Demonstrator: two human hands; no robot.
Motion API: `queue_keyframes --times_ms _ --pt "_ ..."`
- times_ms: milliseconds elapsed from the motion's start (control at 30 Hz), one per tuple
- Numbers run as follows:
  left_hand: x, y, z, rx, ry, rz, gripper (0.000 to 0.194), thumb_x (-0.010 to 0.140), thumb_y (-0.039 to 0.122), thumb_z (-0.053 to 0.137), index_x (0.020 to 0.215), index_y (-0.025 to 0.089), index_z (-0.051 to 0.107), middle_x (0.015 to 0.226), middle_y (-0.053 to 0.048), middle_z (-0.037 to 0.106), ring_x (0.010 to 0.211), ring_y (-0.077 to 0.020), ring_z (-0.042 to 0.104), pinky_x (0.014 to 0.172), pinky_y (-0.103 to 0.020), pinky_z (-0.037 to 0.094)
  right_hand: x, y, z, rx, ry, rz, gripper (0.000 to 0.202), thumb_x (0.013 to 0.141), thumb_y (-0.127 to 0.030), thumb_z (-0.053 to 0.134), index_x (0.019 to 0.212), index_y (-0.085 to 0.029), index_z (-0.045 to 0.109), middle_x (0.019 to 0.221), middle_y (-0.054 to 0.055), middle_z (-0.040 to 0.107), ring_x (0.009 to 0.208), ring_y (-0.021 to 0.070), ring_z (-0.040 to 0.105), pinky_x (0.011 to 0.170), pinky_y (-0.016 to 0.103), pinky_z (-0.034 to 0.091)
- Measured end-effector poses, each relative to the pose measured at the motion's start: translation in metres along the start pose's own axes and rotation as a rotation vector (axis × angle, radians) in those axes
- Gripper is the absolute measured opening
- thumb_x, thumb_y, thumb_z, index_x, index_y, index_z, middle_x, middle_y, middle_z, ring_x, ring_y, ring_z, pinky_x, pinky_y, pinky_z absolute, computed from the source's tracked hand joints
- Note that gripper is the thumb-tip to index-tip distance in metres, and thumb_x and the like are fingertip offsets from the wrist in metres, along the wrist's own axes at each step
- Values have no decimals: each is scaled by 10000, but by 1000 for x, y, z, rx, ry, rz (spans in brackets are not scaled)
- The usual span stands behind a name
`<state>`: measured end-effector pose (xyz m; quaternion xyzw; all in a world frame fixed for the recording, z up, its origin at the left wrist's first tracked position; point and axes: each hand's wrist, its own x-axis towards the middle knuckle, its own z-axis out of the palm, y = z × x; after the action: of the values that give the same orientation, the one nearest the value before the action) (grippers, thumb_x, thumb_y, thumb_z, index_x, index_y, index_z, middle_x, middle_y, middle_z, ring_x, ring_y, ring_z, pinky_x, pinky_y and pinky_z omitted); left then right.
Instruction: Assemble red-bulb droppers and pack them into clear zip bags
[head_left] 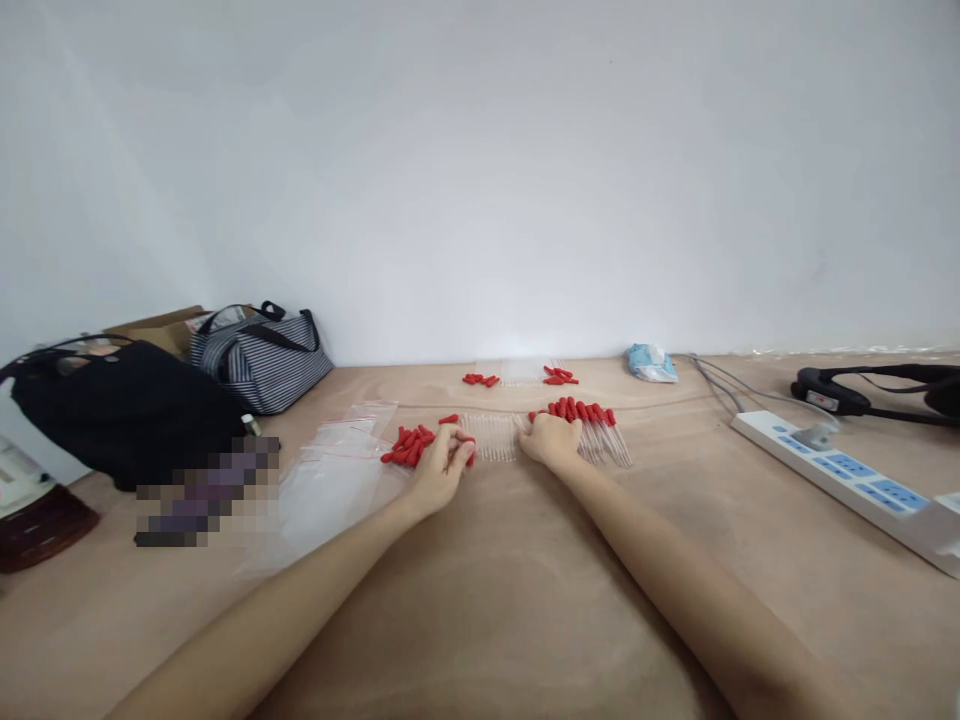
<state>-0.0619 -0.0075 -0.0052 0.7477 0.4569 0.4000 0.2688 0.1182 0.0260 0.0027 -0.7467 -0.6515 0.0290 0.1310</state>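
My left hand [441,472] pinches a red rubber bulb [470,452] between thumb and fingers. Beside it on the left lies a pile of loose red rubber bulbs [409,447], with a single bulb [448,419] just behind the fingers. Between my hands, thin clear glass tubes [489,438] lie side by side in a row. The fingers of my right hand [551,440] are curled closed at the right end of this row; what they grip is too small to make out. Just right of that hand, several droppers [600,440] lie together, red bulbs fitted on clear tubes.
Clear zip bags [330,490] lie at the left. Farther back are more red bulbs [560,376] beside a clear bag [517,372]. A blue tissue pack [651,362], a power strip [840,470], a black headset [832,390], a striped bag [262,360] and a black bag [127,410] stand around.
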Motion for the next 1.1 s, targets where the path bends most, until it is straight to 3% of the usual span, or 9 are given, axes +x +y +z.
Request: queue_keyframes --times_ms 100,167,233,367,533,667,900,1100 --pt "-16 -6 8 -166 -45 29 227 845 272 411 1047 170 397 732 -11 576 632 -126 588 590 -271 500 -7 8 3 42 86 -52 244 777 -290 426 767 -137 616 812 123 639 805 248 571 755 385 297" --pt "-19 -7 10 -195 -84 4 213 829 263 446 1020 168 435 723 -8 562 651 -132 601 638 -292 509 -17 19 9 140 211 -201 237 797 -294 413 754 -142 590 805 114 621 808 231 550 728 350 326" --pt "-19 -5 10 -216 -103 -4 146 803 248 489 922 167 466 709 0 553 674 -137 606 667 -296 506 -30 32 15 282 288 -443 192 808 -266 415 745 -151 554 774 93 593 765 195 533 676 298 351" --pt "-18 -1 7 -78 -103 68 85 759 223 548 789 161 498 711 4 554 650 -122 552 618 -257 472 -56 54 20 439 259 -655 154 841 -251 409 751 -178 510 745 40 572 670 148 512 627 268 354" --pt "-22 -3 3 111 -211 107 46 746 153 521 790 163 518 721 -2 574 602 -114 510 551 -226 422 -67 58 14 387 218 -718 178 863 -264 403 827 -176 554 743 34 588 687 150 516 654 289 316" --pt "-25 -1 2 230 -185 159 72 726 118 504 773 171 494 745 -5 579 665 -135 537 604 -251 434 -67 55 13 295 247 -747 246 874 -219 362 1020 -184 557 801 58 595 753 173 513 660 305 291" --pt "-24 3 4 283 -127 154 89 755 124 472 820 178 500 746 -10 580 677 -145 556 616 -264 453 -68 54 12 277 235 -750 208 870 -166 338 857 -162 545 803 50 589 745 160 503 675 302 283" --pt "-24 6 5 239 -98 158 267 766 93 449 1011 163 530 895 -50 596 766 -150 568 702 -277 460 -66 53 16 332 239 -711 167 878 -172 324 835 -170 485 805 47 598 716 160 508 674 291 290"
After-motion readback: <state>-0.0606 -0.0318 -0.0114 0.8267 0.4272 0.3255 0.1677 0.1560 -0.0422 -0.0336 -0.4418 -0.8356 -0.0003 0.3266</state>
